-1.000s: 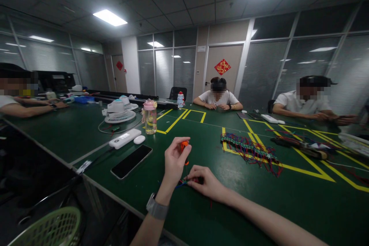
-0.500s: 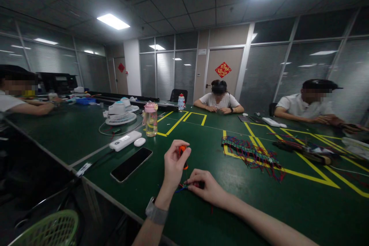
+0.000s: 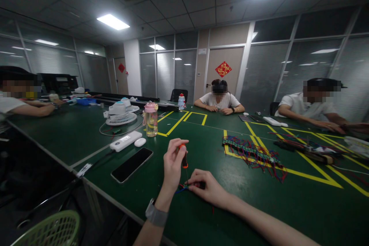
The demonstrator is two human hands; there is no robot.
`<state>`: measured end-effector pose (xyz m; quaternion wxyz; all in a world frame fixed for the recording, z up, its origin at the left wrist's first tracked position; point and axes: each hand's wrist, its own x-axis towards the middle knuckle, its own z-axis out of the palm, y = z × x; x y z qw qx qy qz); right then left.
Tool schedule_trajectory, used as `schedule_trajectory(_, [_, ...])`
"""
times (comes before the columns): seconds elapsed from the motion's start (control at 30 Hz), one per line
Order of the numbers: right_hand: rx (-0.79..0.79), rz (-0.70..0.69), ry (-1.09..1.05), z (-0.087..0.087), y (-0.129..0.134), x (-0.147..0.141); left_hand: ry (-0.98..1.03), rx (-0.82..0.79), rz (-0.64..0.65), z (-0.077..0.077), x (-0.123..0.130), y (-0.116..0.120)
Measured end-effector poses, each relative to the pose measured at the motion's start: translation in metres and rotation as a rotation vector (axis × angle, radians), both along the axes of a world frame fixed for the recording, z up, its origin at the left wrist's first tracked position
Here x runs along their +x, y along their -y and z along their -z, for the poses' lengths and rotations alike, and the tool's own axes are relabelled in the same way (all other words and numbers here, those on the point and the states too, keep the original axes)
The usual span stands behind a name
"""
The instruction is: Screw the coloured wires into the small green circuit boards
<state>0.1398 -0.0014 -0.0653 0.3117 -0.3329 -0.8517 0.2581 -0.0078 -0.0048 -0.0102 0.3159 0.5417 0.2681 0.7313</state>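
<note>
My left hand is closed on an orange and black screwdriver, held upright with its thin shaft pointing down. The tip meets a small green circuit board with red and blue wires, low over the green table. My right hand pinches the board's right side between thumb and fingers. Its far fingers and part of the wires are hidden.
A phone, a power strip, a white case and a pink-lidded bottle stand left. Wired boards lie right. Three people sit round the table. A green basket is lower left.
The fingers of my left hand have shifted on the screwdriver, showing more of its dark handle. The right-hand person's arm has reached farther out to the right.
</note>
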Motion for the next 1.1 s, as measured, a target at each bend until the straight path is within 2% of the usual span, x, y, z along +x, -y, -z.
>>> schedule_trajectory(0.07, [-0.001,-0.001,0.001,0.0007,-0.0005,0.0002,0.029,-0.028,0.099,-0.0014,0.0013,0.0013])
schedule_trajectory(0.13, [-0.001,-0.002,0.003,0.0005,-0.0003,0.0001,0.045,-0.051,0.145,-0.0021,0.0021,0.0022])
schedule_trajectory(0.33, [0.007,0.002,0.003,-0.0025,0.0020,-0.0010,-0.040,0.015,-0.011,-0.0003,-0.0007,0.0009])
schedule_trajectory(0.53, [-0.002,-0.007,-0.016,-0.0006,0.0008,-0.0015,0.009,-0.065,0.187,-0.0024,0.0028,0.0029])
schedule_trajectory(0.73, [0.016,-0.001,-0.008,0.0026,-0.0014,-0.0010,-0.054,-0.002,-0.020,-0.0009,-0.0001,0.0012])
schedule_trajectory(0.93, [0.021,0.002,-0.017,0.0014,-0.0003,-0.0011,0.019,-0.063,0.185,-0.0019,0.0010,0.0019])
schedule_trajectory(1.1, [0.020,-0.002,-0.009,0.0003,0.0001,-0.0010,-0.051,-0.025,-0.012,0.0005,-0.0021,0.0012])
